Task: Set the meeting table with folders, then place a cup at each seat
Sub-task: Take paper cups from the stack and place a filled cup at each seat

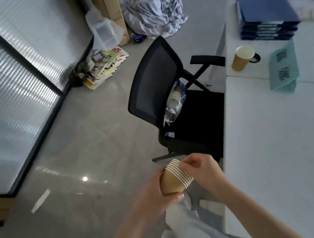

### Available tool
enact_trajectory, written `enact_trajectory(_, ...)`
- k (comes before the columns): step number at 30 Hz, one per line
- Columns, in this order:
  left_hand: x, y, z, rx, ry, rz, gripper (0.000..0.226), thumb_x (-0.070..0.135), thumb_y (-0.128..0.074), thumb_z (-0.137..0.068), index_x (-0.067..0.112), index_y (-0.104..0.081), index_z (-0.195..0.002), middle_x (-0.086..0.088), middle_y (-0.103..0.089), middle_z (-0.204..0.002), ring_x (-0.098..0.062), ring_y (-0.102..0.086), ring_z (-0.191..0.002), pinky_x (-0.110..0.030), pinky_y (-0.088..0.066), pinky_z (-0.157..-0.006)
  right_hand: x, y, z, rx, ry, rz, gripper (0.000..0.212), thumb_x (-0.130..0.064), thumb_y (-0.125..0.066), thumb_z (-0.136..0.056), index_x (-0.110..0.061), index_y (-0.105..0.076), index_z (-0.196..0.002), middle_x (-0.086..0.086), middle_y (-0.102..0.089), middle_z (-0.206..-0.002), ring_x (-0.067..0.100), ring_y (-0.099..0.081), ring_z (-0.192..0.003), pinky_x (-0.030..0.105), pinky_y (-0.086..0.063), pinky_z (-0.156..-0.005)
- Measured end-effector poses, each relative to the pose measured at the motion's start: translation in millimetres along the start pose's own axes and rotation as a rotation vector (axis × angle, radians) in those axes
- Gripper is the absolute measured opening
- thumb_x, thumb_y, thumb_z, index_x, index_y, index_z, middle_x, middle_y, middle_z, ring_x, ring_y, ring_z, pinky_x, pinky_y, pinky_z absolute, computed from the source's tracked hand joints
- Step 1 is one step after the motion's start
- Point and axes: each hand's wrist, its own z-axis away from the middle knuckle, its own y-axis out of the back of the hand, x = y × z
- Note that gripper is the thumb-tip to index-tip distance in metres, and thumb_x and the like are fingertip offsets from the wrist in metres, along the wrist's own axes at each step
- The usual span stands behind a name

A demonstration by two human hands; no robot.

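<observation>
Cups (176, 178) are what I am working with now: a nested stack of brown paper ones with white rims, held low in front of me, over the floor and just beside the near edge of the white table (283, 160). My left hand (153, 192) wraps the bottom of the stack, fingers curled round the brown wall with the thumb underneath. My right hand (199, 168) sits at the rim end, fingers bent and pinching at the top white rim; I cannot tell whether one rim or two are under the fingertips.

I judge the step in hand to be peeling a single cup off the stack. To do it well I would keep the left grip firm but not crushing, since paper walls dent easily, and work a fingertip under only the outermost rim, then twist slightly while pulling along the stack's axis so the suction between cups breaks. If two come away together, I would separate them before setting anything down.

One cup (242, 58) already stands upright on the table at the far seat, near a teal folder (283, 68) and in front of a stack of blue folders (267, 15). The black chair (159, 89) at that seat has a plastic bag (174, 103) lying on it with what looks like more cups inside. The next cup probably belongs on the near stretch of table, set upright and back from the edge.
</observation>
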Motion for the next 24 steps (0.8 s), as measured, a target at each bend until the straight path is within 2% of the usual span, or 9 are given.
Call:
enact_trajectory(2,12.6,3.9,-22.5,-0.02,-0.008,-0.022,0.066,0.049,-0.077,-0.059,0.053,-0.042,-0.115,0.019,-0.061,-0.105,0.0,-0.061,-0.092,-0.03,-0.054,-0.082,-4.8,11.6,-16.0,0.05,-0.026,-0.04,0.005,-0.023,-0.07,-0.083,-0.027,-0.071,-0.08,-0.013,-0.07,-0.078,0.001,-0.064,-0.077,0.012,-0.042,-0.065)
enact_trajectory(4,26.3,6.6,-54.0,-0.041,-0.013,-0.069,0.078,0.057,-0.073,-0.058,0.045,-0.041,-0.128,0.017,-0.06,-0.11,-0.003,-0.061,-0.095,-0.036,-0.055,-0.084,-7.7,28.1,-39.4,0.09,-0.054,-0.059,0.004,-0.023,-0.069,-0.083,-0.026,-0.072,-0.082,-0.014,-0.07,-0.079,0.0,-0.064,-0.078,0.01,-0.042,-0.063)
enact_trajectory(10,54.8,10.0,-143.3,-0.067,0.021,-0.037,0.087,0.061,-0.074,-0.063,0.038,-0.033,-0.136,0.017,-0.055,-0.111,-0.003,-0.058,-0.095,-0.035,-0.055,-0.083,-10.0,62.2,-116.4,0.096,-0.159,-0.155,0.009,-0.019,-0.064,-0.088,-0.021,-0.071,-0.094,-0.007,-0.069,-0.087,0.011,-0.064,-0.086,0.024,-0.051,-0.077)
enact_trajectory(14,69.4,9.2,-214.2,-0.167,0.118,0.1,0.076,0.057,-0.072,-0.075,0.037,-0.033,-0.137,0.011,-0.054,-0.117,-0.004,-0.057,-0.097,-0.027,-0.052,-0.081,-11.8,79.3,-173.5,0.107,-0.233,-0.205,0.019,-0.016,-0.058,-0.092,-0.019,-0.069,-0.107,-0.009,-0.066,-0.098,0.011,-0.061,-0.098,0.024,-0.049,-0.085)
enact_trajectory(17,76.6,2.9,-263.9,-0.242,0.167,0.218,0.067,0.049,-0.072,-0.08,0.039,-0.032,-0.133,0.016,-0.054,-0.109,0.0,-0.059,-0.092,-0.014,-0.049,-0.066,-11.0,88.4,-216.4,0.135,-0.262,-0.172,0.028,-0.024,-0.055,-0.094,-0.019,-0.063,-0.119,-0.008,-0.063,-0.112,0.01,-0.057,-0.105,0.023,-0.042,-0.087)
enact_trajectory(19,74.0,-4.5,-303.3,-0.287,0.197,0.26,0.065,0.045,-0.071,-0.082,0.039,-0.03,-0.133,0.015,-0.054,-0.11,0.0,-0.058,-0.091,-0.011,-0.047,-0.058,-5.0,89.7,-249.6,0.155,-0.328,-0.178,0.034,-0.032,-0.053,-0.095,-0.02,-0.057,-0.127,-0.006,-0.058,-0.117,0.011,-0.052,-0.107,0.024,-0.039,-0.088)
enact_trajectory(21,67.4,-11.9,-336.8,-0.304,0.224,0.309,0.07,0.04,-0.071,-0.083,0.036,-0.028,-0.139,0.008,-0.054,-0.119,-0.005,-0.058,-0.099,-0.016,-0.05,-0.067,0.3,88.5,-280.2,0.154,-0.446,-0.274,0.039,-0.037,-0.053,-0.094,-0.023,-0.052,-0.13,-0.004,-0.054,-0.121,0.015,-0.05,-0.111,0.029,-0.042,-0.094)
enact_trajectory(24,51.7,-27.2,-383.5,-0.284,0.288,0.315,0.074,0.029,-0.069,-0.086,0.029,-0.025,-0.146,-0.004,-0.052,-0.13,-0.016,-0.057,-0.108,-0.024,-0.05,-0.078,16.7,89.3,-324.3,0.108,-0.643,-0.579,0.045,-0.043,-0.053,-0.093,-0.025,-0.048,-0.134,0.002,-0.053,-0.133,0.026,-0.052,-0.118,0.042,-0.042,-0.104)
